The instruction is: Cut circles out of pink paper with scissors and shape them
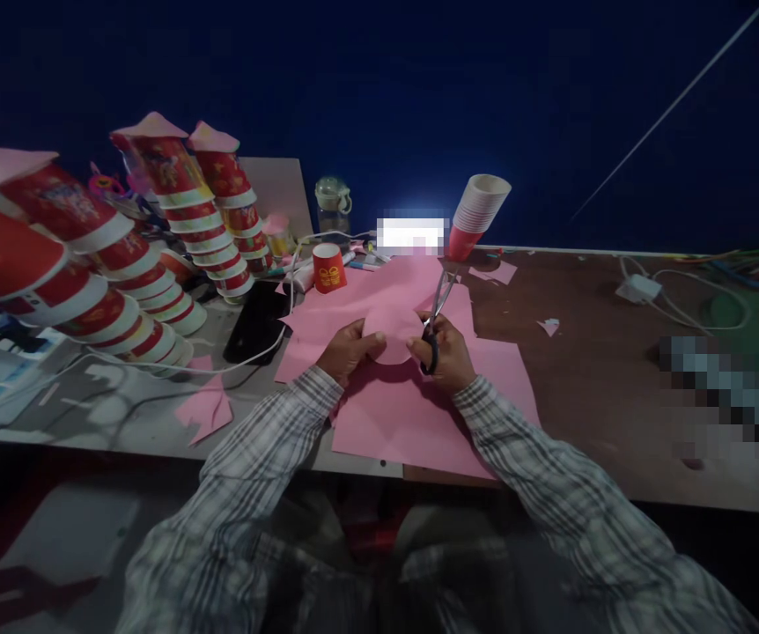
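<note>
A round piece of pink paper point(393, 330) is held up between my two hands, above larger pink sheets point(412, 423). My left hand point(348, 350) pinches its left edge, thumb on top. With thumb and fingers, my right hand point(449, 354) grips the right edge and also keeps hold of black-handled scissors point(431, 339). The scissors' blades point up and away from me, slightly apart and clear of the round piece.
Tall stacks of red paper cups with pink cone tops point(211, 238) lean at the left. A black phone point(257, 324), a red cup point(330, 268) and a white cable lie near. Behind stands a nested cup stack point(478, 211). Pink scraps point(206, 409) and a white adapter point(639, 289) rest on the table.
</note>
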The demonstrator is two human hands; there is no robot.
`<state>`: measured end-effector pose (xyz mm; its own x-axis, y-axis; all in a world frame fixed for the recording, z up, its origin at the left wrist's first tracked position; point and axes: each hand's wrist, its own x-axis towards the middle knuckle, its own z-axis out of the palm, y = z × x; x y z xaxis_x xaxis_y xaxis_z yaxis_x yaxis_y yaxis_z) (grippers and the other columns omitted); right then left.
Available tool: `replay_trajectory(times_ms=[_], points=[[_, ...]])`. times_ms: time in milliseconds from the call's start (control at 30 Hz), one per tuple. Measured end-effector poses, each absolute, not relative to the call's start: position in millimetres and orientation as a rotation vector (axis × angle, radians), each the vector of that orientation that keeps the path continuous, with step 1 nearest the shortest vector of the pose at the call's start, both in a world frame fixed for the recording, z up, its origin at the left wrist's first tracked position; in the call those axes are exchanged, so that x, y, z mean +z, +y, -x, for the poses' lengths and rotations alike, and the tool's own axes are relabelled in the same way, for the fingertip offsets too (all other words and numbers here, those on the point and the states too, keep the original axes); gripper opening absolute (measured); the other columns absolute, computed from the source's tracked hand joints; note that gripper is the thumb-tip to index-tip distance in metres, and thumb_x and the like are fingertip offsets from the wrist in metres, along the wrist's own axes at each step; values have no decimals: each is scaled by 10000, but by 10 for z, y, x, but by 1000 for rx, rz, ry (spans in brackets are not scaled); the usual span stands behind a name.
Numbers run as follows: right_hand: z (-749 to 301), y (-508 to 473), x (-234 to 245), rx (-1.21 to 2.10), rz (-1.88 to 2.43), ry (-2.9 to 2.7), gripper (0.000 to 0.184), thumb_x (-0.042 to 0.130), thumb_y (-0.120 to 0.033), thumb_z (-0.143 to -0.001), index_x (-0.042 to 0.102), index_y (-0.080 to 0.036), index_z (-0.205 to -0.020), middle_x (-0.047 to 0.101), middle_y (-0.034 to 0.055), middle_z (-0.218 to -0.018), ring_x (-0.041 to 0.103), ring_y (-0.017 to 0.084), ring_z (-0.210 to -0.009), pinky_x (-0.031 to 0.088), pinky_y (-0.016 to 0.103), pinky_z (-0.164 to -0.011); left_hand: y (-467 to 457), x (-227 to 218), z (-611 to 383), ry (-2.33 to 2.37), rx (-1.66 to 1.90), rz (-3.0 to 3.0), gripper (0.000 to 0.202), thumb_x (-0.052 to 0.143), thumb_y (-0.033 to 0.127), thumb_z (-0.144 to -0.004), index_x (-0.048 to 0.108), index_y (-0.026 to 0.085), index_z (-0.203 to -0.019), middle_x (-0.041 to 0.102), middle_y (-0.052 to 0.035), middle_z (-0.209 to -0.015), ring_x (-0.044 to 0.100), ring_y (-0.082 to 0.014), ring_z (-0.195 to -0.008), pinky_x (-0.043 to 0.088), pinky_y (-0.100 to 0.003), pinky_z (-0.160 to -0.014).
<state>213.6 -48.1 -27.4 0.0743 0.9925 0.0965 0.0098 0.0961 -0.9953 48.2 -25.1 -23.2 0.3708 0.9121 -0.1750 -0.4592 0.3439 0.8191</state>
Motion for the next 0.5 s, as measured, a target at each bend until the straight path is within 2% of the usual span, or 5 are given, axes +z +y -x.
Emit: replay_trajectory(times_ms=[67, 167, 333, 500], points=[[-2134, -486, -264, 1093, 1166, -1216, 494, 766, -383, -611, 516, -199, -995, 495, -58, -653, 449, 109, -557, 396, 257, -524, -248, -258, -486, 717, 1008, -794, 372, 861, 268, -540, 664, 129, -823, 604, 25, -611, 555, -105, -585, 480, -260, -643], [-2140, -487, -267, 1098, 1200, -1205, 435, 737, -435, -647, 548, -193, -955, 528, -36, -692, 483, 115, -591, 415, 257, -538, -212, -298, -473, 773, 1155, -844, 345, 851, 281, -561, 647, 134, -798, 628, 21, -648, 574, -112, -607, 482, -266, -652], [-2119, -516, -236, 1298, 1314, -1209, 447, 733, -494, -629, 571, -177, -899, 537, -38, -601, 489, 117, -507, 390, 247, -458, -154, -301, -436, 853, 1383, -835, 312, 823, 274, -575, 645, 136, -790, 652, 17, -694, 578, -102, -623, 480, -246, -647], [-2077, -557, -181, 1326, 1338, -1295, 429, 725, -523, -632, 589, -157, -810, 538, -34, -519, 489, 111, -475, 360, 231, -445, -149, -294, -422, 897, 1428, -880, 279, 800, 287, -607, 629, 140, -772, 621, 29, -664, 547, -94, -599, 458, -233, -607]])
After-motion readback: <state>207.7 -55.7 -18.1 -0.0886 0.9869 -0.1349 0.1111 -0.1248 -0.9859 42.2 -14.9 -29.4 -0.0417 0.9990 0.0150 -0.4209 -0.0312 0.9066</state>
